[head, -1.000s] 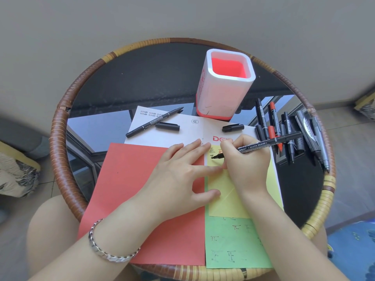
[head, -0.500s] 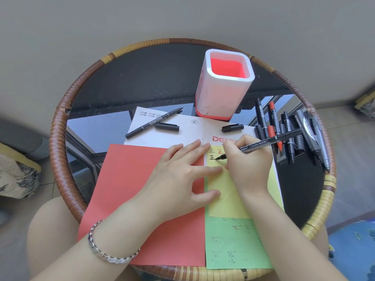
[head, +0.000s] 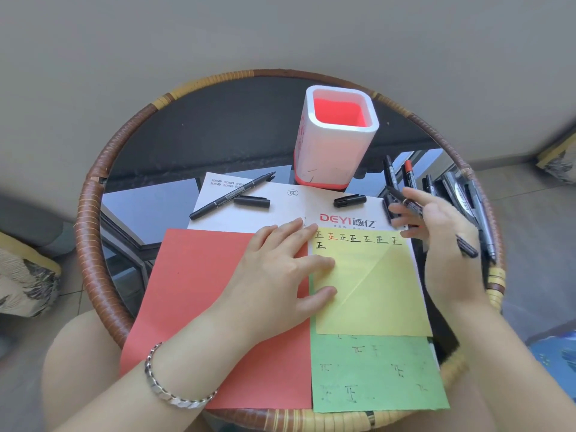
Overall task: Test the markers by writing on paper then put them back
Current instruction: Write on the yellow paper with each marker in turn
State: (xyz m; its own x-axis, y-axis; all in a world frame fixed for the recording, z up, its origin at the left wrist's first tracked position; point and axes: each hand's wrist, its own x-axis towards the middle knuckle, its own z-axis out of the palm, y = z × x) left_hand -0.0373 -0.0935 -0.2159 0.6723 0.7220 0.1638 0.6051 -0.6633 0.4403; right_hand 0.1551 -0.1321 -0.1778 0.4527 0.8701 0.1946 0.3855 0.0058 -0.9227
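Observation:
My left hand (head: 282, 263) lies flat with spread fingers across the seam of the red paper (head: 202, 300) and the yellow paper (head: 374, 288). A row of written characters runs along the yellow sheet's top, with one more below at the left. My right hand (head: 442, 232) is lifted off the sheet to the right and holds a black marker (head: 466, 246), blurred by motion. Beside it a group of markers (head: 467, 198) lies on the table. A white holder with a red inside (head: 338, 135) stands upright behind the papers.
An uncapped black marker (head: 232, 196) and two loose caps (head: 252, 201) (head: 349, 201) lie on a white printed sheet (head: 280, 210). A green paper (head: 374, 372) sits nearest me. The round glass table has a woven rim (head: 90, 219). A wall lies beyond.
My right hand stopped writing and moved right and up off the yellow paper, taking the marker with it. One more character now shows on the second line. My left hand stayed put.

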